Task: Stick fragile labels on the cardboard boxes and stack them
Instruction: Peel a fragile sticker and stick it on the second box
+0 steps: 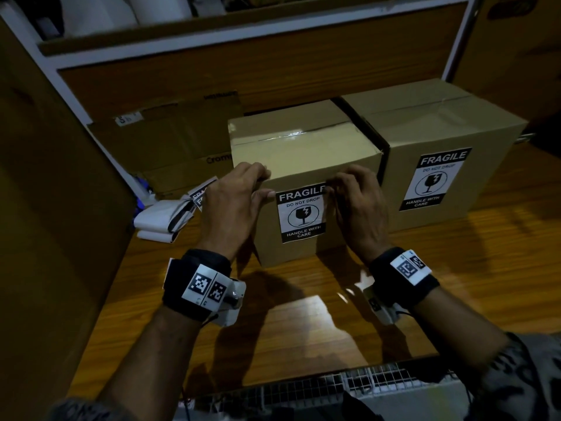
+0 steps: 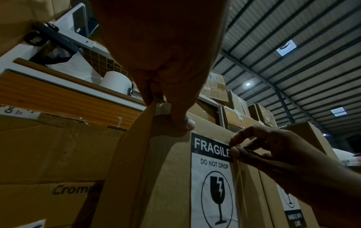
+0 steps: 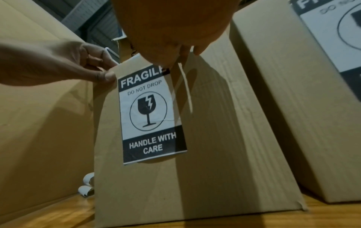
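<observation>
Head view: left hand grips top left corner of near cardboard box on wooden counter, thumb just left of fragile label. Right hand pinches label's top right corner. Second labelled box stands right of right-hand fingers.

Left wrist view: right-hand fingers pinch label corner at "FRAGILE".

Right wrist view: thin white strip hangs below pinching fingers.
</observation>
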Demonstrator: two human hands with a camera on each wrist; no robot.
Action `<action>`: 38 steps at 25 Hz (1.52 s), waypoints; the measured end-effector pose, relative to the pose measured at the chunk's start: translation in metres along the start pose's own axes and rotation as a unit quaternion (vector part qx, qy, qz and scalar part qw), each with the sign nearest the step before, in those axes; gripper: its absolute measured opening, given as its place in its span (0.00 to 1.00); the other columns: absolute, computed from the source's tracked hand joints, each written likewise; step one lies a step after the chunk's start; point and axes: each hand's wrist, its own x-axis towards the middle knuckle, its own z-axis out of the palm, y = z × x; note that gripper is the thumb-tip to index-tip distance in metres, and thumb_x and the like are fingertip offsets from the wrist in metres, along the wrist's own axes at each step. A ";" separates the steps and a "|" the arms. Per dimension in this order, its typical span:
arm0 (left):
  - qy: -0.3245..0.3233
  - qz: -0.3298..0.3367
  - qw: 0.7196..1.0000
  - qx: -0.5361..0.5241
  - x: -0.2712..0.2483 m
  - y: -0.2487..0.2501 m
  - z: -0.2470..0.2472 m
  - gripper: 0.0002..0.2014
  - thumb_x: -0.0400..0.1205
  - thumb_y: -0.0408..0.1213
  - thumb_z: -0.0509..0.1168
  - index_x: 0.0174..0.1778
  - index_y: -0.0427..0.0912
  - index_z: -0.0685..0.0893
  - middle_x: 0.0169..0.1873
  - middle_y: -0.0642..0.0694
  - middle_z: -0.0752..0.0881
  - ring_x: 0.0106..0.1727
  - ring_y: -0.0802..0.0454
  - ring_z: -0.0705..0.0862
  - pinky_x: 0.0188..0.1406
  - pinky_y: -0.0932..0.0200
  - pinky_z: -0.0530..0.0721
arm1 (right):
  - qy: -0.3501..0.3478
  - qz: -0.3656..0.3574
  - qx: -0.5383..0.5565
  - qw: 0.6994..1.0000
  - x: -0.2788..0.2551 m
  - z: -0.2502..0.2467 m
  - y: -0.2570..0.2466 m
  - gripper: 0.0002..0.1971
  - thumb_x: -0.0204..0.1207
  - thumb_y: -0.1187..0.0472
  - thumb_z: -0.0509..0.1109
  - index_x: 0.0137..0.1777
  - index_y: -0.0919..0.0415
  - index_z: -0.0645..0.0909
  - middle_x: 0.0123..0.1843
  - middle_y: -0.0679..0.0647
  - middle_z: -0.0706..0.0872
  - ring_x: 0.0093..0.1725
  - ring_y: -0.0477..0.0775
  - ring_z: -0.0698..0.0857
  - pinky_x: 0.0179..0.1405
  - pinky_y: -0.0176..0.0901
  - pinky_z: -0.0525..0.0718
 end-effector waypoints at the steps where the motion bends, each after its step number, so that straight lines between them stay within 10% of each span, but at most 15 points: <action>1: -0.002 0.002 1.000 -0.002 0.000 0.000 0.000 0.17 0.82 0.45 0.73 0.65 0.44 0.85 0.61 0.46 0.88 0.60 0.48 0.87 0.57 0.55 0.84 | 0.003 0.000 0.003 1.000 -0.001 0.001 0.000 0.14 0.85 0.54 0.69 0.64 0.63 0.81 0.65 0.64 0.79 0.57 0.59 0.81 0.46 0.52 0.88; 7: -0.005 -0.002 1.000 0.006 -0.002 0.004 -0.001 0.22 0.79 0.52 0.74 0.65 0.44 0.84 0.61 0.45 0.88 0.59 0.47 0.87 0.54 0.52 0.87 | -0.005 0.027 0.027 0.999 0.000 -0.001 -0.009 0.14 0.85 0.54 0.70 0.62 0.64 0.82 0.62 0.64 0.81 0.54 0.57 0.82 0.46 0.44 0.83; 12: 0.013 -0.022 0.999 0.045 0.000 0.011 0.004 0.22 0.78 0.50 0.77 0.62 0.44 0.83 0.57 0.46 0.87 0.54 0.47 0.87 0.47 0.59 0.79 | -0.080 0.214 0.041 0.973 -0.016 -0.002 -0.030 0.16 0.81 0.39 0.71 0.47 0.53 0.80 0.41 0.48 0.81 0.39 0.46 0.78 0.34 0.40 0.79; 18: 0.011 -0.001 0.999 0.039 0.004 0.006 0.001 0.20 0.77 0.48 0.78 0.60 0.43 0.85 0.55 0.47 0.88 0.53 0.47 0.88 0.46 0.59 0.80 | -0.234 -0.007 -0.094 0.968 -0.029 0.031 -0.044 0.26 0.84 0.33 0.61 0.31 0.50 0.74 0.23 0.45 0.71 0.20 0.46 0.71 0.20 0.35 0.68; 24: 0.004 0.013 1.000 0.028 0.010 -0.003 -0.001 0.19 0.76 0.48 0.78 0.58 0.43 0.87 0.54 0.47 0.90 0.53 0.48 0.89 0.48 0.54 0.87 | -0.402 -0.019 -0.156 0.902 -0.037 0.035 -0.036 0.20 0.86 0.36 0.62 0.41 0.49 0.80 0.29 0.44 0.73 0.27 0.41 0.72 0.29 0.40 0.72; 30: 0.006 0.006 1.000 0.019 0.010 -0.004 0.000 0.17 0.77 0.47 0.77 0.59 0.43 0.86 0.55 0.47 0.90 0.55 0.47 0.89 0.51 0.53 0.86 | -0.166 -0.013 -0.128 0.978 -0.015 0.004 0.009 0.26 0.82 0.38 0.67 0.28 0.54 0.83 0.19 0.45 0.67 0.15 0.48 0.66 0.23 0.31 0.60; 35: 0.013 0.015 1.000 0.022 0.014 -0.007 -0.001 0.16 0.79 0.48 0.77 0.58 0.45 0.87 0.55 0.49 0.90 0.54 0.50 0.89 0.49 0.62 0.78 | -0.322 -0.015 -0.186 0.928 -0.023 0.014 0.023 0.23 0.84 0.36 0.65 0.37 0.52 0.87 0.24 0.46 0.78 0.23 0.47 0.78 0.26 0.38 0.78; 38: 0.014 0.013 1.000 0.014 0.013 -0.007 -0.002 0.16 0.79 0.47 0.77 0.58 0.45 0.87 0.55 0.49 0.90 0.55 0.50 0.89 0.49 0.63 0.78 | -0.323 0.001 -0.160 0.933 -0.044 0.008 0.029 0.36 0.85 0.27 0.47 0.35 0.51 0.84 0.22 0.43 0.75 0.20 0.44 0.75 0.22 0.37 0.77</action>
